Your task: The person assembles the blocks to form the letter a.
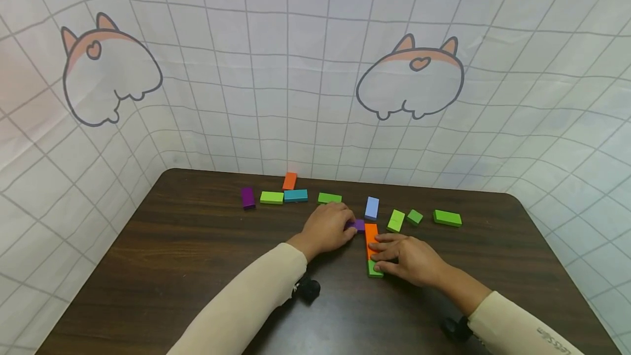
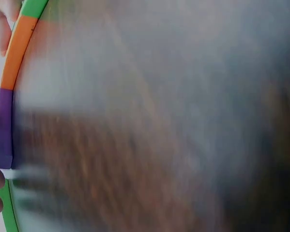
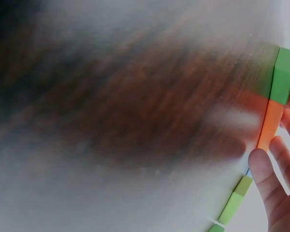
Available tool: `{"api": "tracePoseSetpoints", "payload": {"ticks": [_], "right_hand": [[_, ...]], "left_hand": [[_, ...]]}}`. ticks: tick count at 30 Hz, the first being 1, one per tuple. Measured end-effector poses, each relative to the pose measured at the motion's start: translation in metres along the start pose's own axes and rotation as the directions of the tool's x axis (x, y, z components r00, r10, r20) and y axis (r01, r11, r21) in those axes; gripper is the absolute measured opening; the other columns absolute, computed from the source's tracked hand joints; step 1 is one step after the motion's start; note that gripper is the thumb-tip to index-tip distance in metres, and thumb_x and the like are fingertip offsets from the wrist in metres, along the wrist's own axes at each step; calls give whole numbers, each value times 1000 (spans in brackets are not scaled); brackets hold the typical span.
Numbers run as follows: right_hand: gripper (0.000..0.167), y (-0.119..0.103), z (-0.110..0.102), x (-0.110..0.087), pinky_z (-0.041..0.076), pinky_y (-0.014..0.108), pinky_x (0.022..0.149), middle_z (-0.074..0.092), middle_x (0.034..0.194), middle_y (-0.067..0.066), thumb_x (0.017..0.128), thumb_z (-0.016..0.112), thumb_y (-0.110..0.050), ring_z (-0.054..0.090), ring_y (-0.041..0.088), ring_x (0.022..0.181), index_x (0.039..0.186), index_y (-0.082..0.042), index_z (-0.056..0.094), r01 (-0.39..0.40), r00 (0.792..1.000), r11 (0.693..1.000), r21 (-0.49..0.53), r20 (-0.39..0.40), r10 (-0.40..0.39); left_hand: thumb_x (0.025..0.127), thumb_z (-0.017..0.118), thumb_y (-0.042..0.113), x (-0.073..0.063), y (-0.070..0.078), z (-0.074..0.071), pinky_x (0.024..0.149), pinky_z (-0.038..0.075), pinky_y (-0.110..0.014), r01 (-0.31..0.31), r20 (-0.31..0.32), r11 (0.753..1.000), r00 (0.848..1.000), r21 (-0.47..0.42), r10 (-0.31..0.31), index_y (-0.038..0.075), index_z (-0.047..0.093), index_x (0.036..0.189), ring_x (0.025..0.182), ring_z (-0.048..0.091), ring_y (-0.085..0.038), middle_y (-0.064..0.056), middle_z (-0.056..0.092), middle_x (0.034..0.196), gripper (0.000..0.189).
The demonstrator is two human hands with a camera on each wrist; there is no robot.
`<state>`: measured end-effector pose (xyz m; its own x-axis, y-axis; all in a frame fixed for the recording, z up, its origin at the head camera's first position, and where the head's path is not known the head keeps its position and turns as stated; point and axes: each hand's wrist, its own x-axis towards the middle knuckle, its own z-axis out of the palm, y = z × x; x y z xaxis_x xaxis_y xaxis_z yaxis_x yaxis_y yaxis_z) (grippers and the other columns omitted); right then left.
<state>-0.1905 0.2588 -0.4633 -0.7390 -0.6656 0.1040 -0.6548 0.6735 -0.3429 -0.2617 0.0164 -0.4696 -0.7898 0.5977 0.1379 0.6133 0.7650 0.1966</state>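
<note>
My left hand (image 1: 327, 226) pinches a purple block (image 1: 359, 225) between thumb and fingers. That purple block (image 2: 5, 128) appears beside the fingertips at the left edge of the left wrist view. Its right end lies close to the top of an orange strip (image 1: 371, 234). Below the orange, in line with it, is a green block (image 1: 374, 273). My right hand (image 1: 411, 259) rests spread fingers on the orange strip, with the thumb on the green block. The right wrist view shows the orange piece (image 3: 270, 125) meeting the green block (image 3: 283, 75).
Behind lie a purple block (image 1: 248, 198), a lime block (image 1: 271, 198), a teal block (image 1: 296, 195), an orange block (image 1: 290, 181) and a green block (image 1: 330, 198). Rightward are a light blue block (image 1: 372, 208), a lime block (image 1: 396, 221), a green cube (image 1: 414, 217) and a green block (image 1: 447, 218).
</note>
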Motion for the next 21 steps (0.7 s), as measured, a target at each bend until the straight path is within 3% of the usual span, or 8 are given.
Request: {"api": "tracePoseSetpoints", "payload": {"ticks": [8,17,21], "right_hand": [[27,0,0,0,55,48,94,69,130,0,94,76,-31,59,26,129,115,-15,80,-4,1000,1000,2,-2,4],[27,0,1,-1,56,46,91,68,131,0,94,76,-31,57,27,130,116,-17,80,-11,1000,1000,-1,6,11],[26,0,1,-2,56,45,91,68,131,0,94,76,-31,57,26,130,116,-17,80,-11,1000,1000,-6,6,11]], "left_hand": [[103,59,36,-4,-22,-5,97,49,-40,57,-92,997,994,47,-52,18,75,109,110,60,-20,3,68,112,25],[100,63,29,-14,-56,-13,98,48,-42,121,-127,986,986,118,-106,16,74,106,114,59,-23,-1,67,118,18],[99,65,25,-21,-70,-19,98,47,-47,143,-126,985,983,95,-131,15,74,112,114,60,-26,-3,67,121,18]]}}
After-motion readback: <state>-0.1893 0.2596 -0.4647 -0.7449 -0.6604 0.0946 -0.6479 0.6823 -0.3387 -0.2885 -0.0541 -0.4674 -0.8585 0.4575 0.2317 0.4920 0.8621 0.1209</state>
